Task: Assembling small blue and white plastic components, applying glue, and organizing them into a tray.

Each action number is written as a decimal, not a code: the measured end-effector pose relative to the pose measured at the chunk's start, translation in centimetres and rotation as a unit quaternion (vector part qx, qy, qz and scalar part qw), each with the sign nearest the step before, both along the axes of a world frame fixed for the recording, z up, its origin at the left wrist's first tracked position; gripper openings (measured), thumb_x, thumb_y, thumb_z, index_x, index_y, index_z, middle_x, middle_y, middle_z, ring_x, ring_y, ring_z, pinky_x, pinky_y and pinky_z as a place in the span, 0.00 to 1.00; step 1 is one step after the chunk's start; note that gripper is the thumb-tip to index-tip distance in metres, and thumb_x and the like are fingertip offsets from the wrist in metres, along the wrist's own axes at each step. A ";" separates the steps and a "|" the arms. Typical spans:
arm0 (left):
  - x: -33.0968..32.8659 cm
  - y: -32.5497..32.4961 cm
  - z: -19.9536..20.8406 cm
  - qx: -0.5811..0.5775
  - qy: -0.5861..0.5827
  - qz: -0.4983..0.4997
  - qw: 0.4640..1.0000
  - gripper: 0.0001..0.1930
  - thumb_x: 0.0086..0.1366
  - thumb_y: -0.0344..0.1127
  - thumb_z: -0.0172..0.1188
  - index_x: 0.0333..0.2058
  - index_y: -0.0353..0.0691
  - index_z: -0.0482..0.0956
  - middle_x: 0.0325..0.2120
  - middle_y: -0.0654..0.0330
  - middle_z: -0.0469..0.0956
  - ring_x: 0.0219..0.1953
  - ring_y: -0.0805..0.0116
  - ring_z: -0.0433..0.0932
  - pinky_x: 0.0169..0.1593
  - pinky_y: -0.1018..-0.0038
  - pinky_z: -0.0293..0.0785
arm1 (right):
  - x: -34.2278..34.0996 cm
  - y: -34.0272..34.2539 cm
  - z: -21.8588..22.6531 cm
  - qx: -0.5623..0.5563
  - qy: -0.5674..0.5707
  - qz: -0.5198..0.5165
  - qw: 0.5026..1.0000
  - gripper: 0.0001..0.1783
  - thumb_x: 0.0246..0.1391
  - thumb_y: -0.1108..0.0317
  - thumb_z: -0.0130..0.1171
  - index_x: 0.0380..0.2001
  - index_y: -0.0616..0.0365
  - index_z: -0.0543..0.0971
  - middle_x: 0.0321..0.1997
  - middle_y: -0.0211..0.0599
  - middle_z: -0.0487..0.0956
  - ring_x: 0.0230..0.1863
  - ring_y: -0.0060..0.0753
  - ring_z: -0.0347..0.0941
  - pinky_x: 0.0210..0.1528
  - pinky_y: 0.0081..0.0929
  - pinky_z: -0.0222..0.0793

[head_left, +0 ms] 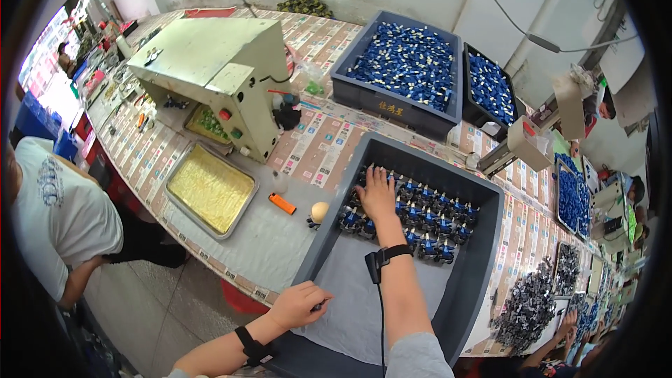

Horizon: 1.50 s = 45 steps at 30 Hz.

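My right hand (pixel 378 194) reaches into a large grey bin (pixel 483 266), fingers apart, over the far left end of some small toy vehicles (pixel 427 220). These are blue and black with pale tops and stand in close rows across the bin's far half. Whatever lies under the palm is hidden. My left hand (pixel 299 306) is closed above the bin's near left edge; a small dark thing shows at its fingers, too little of it to name. A grey sheet (pixel 364 301) lines the bin floor. Both wrists wear black bands.
Left of the bin are an orange lighter (pixel 282 203), a metal tray (pixel 210 192) with a yellowish bottom and a pale green machine (pixel 231 70). Blue parts fill bins (pixel 395 108) behind. Grey parts (pixel 528 308) lie heaped at right. A person (pixel 70 203) sits at left.
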State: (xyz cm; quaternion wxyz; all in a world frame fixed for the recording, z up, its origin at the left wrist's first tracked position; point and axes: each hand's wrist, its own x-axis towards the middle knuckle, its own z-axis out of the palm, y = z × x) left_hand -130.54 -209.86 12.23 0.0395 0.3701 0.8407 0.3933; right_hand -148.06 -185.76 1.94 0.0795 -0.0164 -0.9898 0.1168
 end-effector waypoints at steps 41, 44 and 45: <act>13.2 -47.7 -1.6 0.302 -0.532 0.277 0.741 0.33 0.66 0.55 0.38 0.60 0.37 0.47 0.41 0.56 0.70 0.35 0.72 0.73 0.35 0.80 0.70 | 23.6 -56.3 10.9 -0.369 -0.397 0.465 0.700 0.30 0.44 0.53 0.63 0.47 0.58 0.67 0.34 0.41 0.77 0.34 0.34 0.76 0.36 0.27 0.69; 13.9 -48.2 -2.8 0.310 -0.573 0.295 0.699 0.30 0.65 0.55 0.38 0.59 0.42 0.53 0.47 0.59 0.65 0.49 0.70 0.64 0.47 0.76 0.66 | 23.8 -56.9 10.2 -0.336 -0.436 0.457 0.698 0.31 0.44 0.53 0.63 0.47 0.60 0.67 0.44 0.46 0.75 0.46 0.39 0.72 0.46 0.30 0.67; 13.8 -48.6 -2.7 0.314 -0.580 0.286 0.695 0.29 0.66 0.56 0.37 0.59 0.43 0.55 0.45 0.59 0.66 0.45 0.72 0.66 0.44 0.78 0.67 | 23.8 -57.4 9.9 -0.349 -0.436 0.452 0.696 0.30 0.44 0.54 0.63 0.46 0.60 0.68 0.44 0.45 0.75 0.46 0.38 0.72 0.46 0.30 0.66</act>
